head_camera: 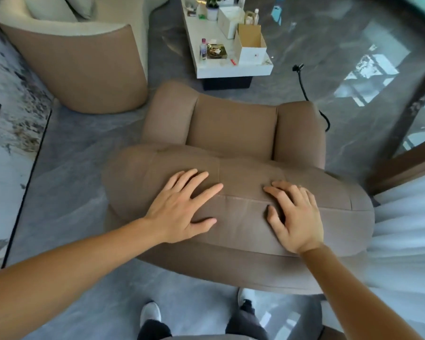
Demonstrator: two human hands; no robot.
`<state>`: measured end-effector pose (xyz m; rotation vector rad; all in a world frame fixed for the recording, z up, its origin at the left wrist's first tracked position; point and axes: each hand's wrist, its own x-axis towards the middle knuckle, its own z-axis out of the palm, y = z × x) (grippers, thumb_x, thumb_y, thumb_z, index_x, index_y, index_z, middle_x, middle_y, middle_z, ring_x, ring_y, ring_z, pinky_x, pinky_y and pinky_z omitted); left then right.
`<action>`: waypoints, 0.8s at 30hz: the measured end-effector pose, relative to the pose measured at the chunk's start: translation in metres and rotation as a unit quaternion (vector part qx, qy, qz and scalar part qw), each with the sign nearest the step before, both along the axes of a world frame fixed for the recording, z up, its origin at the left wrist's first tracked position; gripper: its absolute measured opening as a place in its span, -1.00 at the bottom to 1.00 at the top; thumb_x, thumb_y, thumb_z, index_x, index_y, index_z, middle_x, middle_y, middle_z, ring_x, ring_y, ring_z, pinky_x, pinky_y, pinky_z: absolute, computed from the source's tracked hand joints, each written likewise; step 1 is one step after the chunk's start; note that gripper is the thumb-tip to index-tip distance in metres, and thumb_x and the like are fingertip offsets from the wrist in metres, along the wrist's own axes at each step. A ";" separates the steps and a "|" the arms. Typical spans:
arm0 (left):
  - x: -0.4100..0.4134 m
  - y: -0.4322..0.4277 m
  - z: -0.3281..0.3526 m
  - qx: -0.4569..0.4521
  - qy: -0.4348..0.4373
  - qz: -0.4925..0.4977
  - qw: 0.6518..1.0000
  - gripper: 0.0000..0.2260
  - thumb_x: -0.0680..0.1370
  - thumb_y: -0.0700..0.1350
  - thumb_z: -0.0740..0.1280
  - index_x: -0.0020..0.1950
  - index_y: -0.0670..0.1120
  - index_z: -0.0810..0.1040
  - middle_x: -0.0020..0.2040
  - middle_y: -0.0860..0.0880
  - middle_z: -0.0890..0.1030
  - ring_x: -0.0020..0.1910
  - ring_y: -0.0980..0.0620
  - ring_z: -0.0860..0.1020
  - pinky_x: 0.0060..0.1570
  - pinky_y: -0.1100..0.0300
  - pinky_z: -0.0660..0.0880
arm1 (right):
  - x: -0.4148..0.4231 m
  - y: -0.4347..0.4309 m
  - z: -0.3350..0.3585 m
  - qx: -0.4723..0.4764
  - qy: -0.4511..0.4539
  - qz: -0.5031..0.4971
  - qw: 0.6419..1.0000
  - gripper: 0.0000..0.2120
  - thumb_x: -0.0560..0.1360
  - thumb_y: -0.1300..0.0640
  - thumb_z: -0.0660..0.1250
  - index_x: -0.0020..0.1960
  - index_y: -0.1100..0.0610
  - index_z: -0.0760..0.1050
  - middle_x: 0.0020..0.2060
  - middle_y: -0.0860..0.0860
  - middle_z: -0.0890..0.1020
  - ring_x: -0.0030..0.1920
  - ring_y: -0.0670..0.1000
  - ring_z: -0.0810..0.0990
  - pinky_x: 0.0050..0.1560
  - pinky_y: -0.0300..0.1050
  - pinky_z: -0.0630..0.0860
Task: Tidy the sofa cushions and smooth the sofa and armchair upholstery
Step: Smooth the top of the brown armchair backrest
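Room: grey marble-look floor (84, 133), with a white coffee table (231, 67) crowded with boxes and bottles beyond the chair, and a black cable (304, 87) trailing on the floor near the chair's right arm.
Task's thing: the brown armchair (233, 133) stands directly before the person, seen from behind, its padded backrest top (243, 168) nearest the camera.
Sofa: the end of the cream-and-tan sofa (84, 69) sits well apart at upper left, a pale cushion (59, 6) on its seat.
Left hand: the left hand (182, 207) lies flat, fingers spread, on the backrest top.
Right hand: the right hand (295, 214) is also open and pressing, fingers slightly curled, beside a seam; the two hands are apart.
Step in hand: smoothing the backrest upholstery, as it appears.
Doing it well: likely best to keep palms flat, stroke outward from the centre seam toward each side, and press evenly so creases do not bunch.
Risk: curled fingertips could drag fabric into new wrinkles.
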<state>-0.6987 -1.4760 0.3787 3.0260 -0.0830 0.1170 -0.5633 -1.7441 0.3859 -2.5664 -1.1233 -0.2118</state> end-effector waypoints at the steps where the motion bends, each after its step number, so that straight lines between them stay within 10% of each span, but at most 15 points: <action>1: 0.003 -0.013 -0.002 0.000 0.001 0.008 1.000 -0.37 0.51 0.33 0.13 0.53 0.12 0.22 0.48 -0.15 0.32 0.46 -0.21 0.24 0.41 -0.18 0.21 | 0.009 -0.010 -0.001 0.009 -0.001 0.012 1.000 -0.61 0.53 -0.04 0.21 0.27 0.06 0.56 0.20 0.08 0.59 0.18 0.18 0.53 0.30 0.18 0.39; 24: 0.040 -0.185 -0.002 -0.029 0.040 0.096 0.994 -0.41 0.55 0.37 0.05 0.53 0.19 0.12 0.50 -0.06 0.27 0.47 -0.11 0.21 0.42 -0.09 0.24 | 0.082 -0.140 -0.003 -0.042 0.030 0.035 0.998 -0.66 0.55 -0.06 0.16 0.19 0.02 0.57 0.17 0.00 0.63 0.22 0.14 0.55 0.28 0.16 0.40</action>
